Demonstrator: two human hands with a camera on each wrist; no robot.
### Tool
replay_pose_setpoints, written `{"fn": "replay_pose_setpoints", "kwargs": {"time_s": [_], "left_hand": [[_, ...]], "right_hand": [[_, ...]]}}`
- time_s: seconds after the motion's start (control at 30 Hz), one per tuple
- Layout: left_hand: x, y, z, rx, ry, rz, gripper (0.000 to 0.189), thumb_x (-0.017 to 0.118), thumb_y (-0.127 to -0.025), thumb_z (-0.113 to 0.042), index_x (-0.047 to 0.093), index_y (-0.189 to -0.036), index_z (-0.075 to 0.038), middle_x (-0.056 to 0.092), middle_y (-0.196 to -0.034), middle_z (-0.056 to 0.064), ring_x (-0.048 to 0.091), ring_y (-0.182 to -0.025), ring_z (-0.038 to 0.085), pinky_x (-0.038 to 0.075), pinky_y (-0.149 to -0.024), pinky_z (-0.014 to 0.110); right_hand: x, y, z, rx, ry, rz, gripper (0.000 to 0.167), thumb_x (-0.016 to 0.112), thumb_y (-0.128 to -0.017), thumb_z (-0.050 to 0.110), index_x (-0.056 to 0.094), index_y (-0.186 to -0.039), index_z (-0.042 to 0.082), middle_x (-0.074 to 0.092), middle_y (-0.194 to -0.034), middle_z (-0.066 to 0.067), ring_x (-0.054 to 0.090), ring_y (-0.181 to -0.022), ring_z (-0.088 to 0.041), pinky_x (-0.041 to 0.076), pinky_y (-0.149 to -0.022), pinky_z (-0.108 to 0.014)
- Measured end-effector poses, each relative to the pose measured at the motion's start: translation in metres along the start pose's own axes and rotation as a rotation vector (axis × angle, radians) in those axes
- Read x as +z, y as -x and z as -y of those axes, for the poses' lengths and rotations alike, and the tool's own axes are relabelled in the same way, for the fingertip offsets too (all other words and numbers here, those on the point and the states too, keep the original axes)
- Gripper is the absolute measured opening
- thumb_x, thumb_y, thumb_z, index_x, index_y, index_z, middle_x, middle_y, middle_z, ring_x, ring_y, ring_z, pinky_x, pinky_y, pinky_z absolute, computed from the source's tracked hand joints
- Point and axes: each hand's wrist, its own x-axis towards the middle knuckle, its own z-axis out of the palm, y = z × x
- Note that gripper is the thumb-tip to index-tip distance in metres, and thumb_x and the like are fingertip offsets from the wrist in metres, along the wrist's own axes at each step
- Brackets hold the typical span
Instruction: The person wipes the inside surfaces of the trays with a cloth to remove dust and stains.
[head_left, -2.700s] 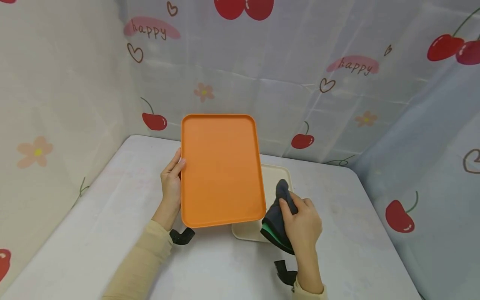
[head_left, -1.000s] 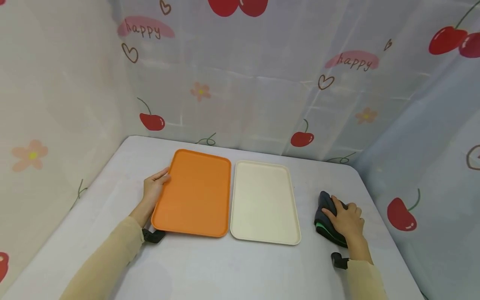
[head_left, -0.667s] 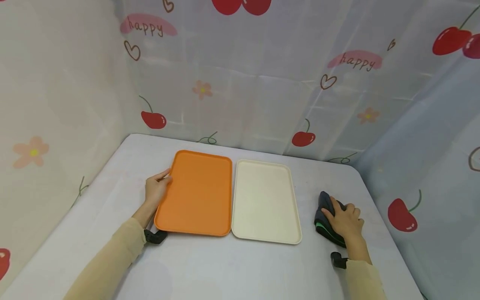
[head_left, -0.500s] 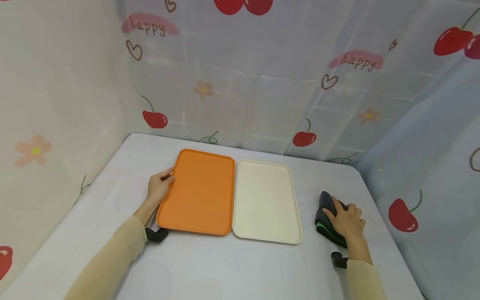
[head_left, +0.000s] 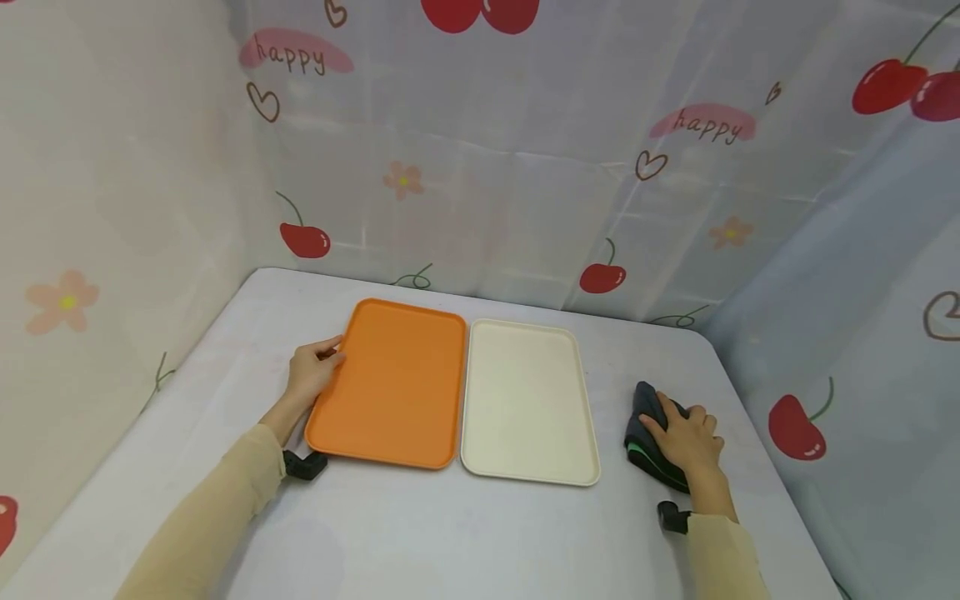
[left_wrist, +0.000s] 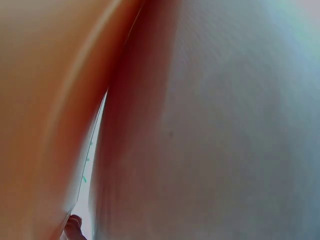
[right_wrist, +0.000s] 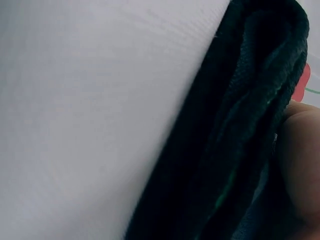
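Note:
An orange rectangular tray (head_left: 397,383) lies on the left of the white table, and my left hand (head_left: 309,373) grips its left edge, thumb over the rim. In the left wrist view the tray's underside edge (left_wrist: 45,100) shows a thin bright gap between it and the table. Close along its right side is a cream tray (head_left: 529,404) with a bare surface. Farther right, a folded dark grey cloth (head_left: 641,417) with black and green trim rests on the table. My right hand (head_left: 688,437) lies over this cloth, thumb and forefinger stretched across its top.
The white table (head_left: 480,542) has a back edge against a hanging curtain (head_left: 465,200) printed with cherries and flowers. Curtains also hang at both sides. A black wrist mount (head_left: 303,465) sits under the left wrist, another black wrist mount (head_left: 672,517) by the right.
The orange tray has come down from upright in front of me to the table, left of the cream tray. My right hand has carried the cloth rightward and down onto the table.

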Motion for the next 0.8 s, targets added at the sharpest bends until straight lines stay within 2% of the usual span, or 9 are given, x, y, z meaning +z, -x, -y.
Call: {"fn": "replay_pose_setpoints", "kwargs": {"time_s": [0.17,0.3,0.4,0.53,0.7,0.8], "left_hand": [[-0.002,0.001,0.003,0.044,-0.081,-0.048,0.038,0.06,-0.097,-0.014,0.06,-0.134,-0.006,0.066,-0.106,0.022,0.057,-0.083,0.023,0.043,-0.063,0.021],[-0.005,0.003,0.002,0.078,-0.149,-0.056,0.038,0.061,-0.096,-0.015,0.061,-0.132,-0.004,0.068,-0.097,0.022,0.055,-0.069,0.019,0.041,-0.058,0.024],[-0.008,0.006,0.0,0.058,-0.186,-0.014,0.041,0.059,-0.097,-0.02,0.059,-0.134,-0.003,0.067,-0.096,0.021,0.051,-0.062,0.016,0.04,-0.053,0.025],[-0.016,0.008,-0.003,0.018,-0.225,0.072,0.047,0.058,-0.098,-0.026,0.055,-0.137,-0.001,0.063,-0.1,0.019,0.049,-0.062,0.015,0.04,-0.053,0.025],[-0.022,0.01,-0.009,-0.032,-0.16,0.178,0.054,0.055,-0.099,-0.03,0.046,-0.144,0.0,0.058,-0.105,0.019,0.053,-0.068,0.013,0.047,-0.056,0.022],[-0.027,0.014,-0.013,-0.042,-0.158,0.188,0.057,0.052,-0.101,-0.032,0.042,-0.146,0.0,0.058,-0.108,0.021,0.057,-0.075,0.018,0.049,-0.059,0.023]], "right_hand": [[-0.003,-0.001,0.002,-0.001,-0.003,0.01,0.078,0.038,-0.098,0.062,0.023,-0.154,0.01,0.024,-0.127,-0.047,0.026,-0.116,-0.062,0.033,-0.085,-0.074],[-0.006,0.0,0.004,-0.001,-0.006,0.015,0.077,0.038,-0.099,0.06,0.023,-0.154,0.01,0.023,-0.127,-0.047,0.025,-0.116,-0.062,0.032,-0.086,-0.075],[-0.006,0.001,0.004,-0.004,-0.008,0.02,0.076,0.038,-0.099,0.06,0.022,-0.154,0.01,0.023,-0.127,-0.047,0.025,-0.117,-0.062,0.032,-0.087,-0.074],[-0.008,0.003,0.003,-0.003,-0.011,0.029,0.076,0.038,-0.099,0.059,0.022,-0.154,0.009,0.022,-0.128,-0.048,0.024,-0.117,-0.062,0.032,-0.086,-0.074],[-0.011,0.004,0.003,0.01,-0.016,0.028,0.075,0.04,-0.099,0.057,0.022,-0.154,0.008,0.021,-0.129,-0.048,0.024,-0.117,-0.062,0.033,-0.086,-0.074],[-0.012,0.004,0.002,0.012,-0.02,0.029,0.077,0.039,-0.099,0.059,0.022,-0.154,0.009,0.02,-0.13,-0.048,0.023,-0.118,-0.063,0.032,-0.087,-0.075]]}}
